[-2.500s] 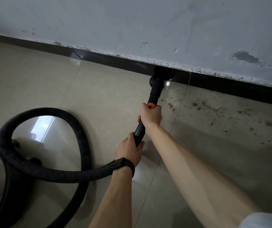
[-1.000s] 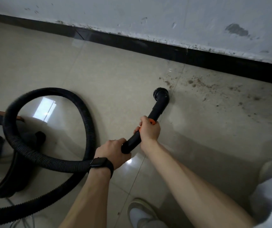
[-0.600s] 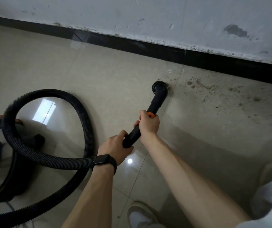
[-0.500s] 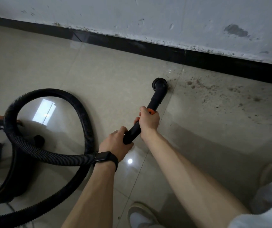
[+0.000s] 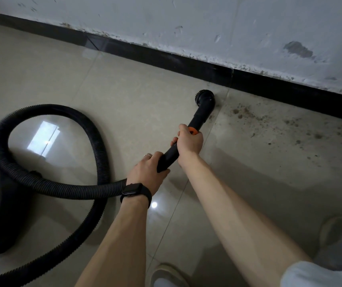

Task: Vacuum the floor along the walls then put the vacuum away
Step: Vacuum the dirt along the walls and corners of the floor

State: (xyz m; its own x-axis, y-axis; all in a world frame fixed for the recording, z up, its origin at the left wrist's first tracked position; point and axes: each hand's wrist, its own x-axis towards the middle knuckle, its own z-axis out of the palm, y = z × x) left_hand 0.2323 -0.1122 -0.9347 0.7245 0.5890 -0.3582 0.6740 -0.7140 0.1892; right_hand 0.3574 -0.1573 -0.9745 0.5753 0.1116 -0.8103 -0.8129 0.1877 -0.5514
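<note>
Head view shows vacuuming along the wall in hand: the left grip and right grip are both closed around the black wand, its brush nozzle on the floor near the baseboard. Next, I think, the nozzle must sweep right over the dirt just beside it.

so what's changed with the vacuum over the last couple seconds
The brush nozzle was pulled back from the black baseboard toward the person, then pushed forward again; it now sits on the tile just short of it, beside the dirt patch. Both hands kept their grip on the wand: left hand behind, right hand at the orange collar. The hose loop is unchanged.
</note>
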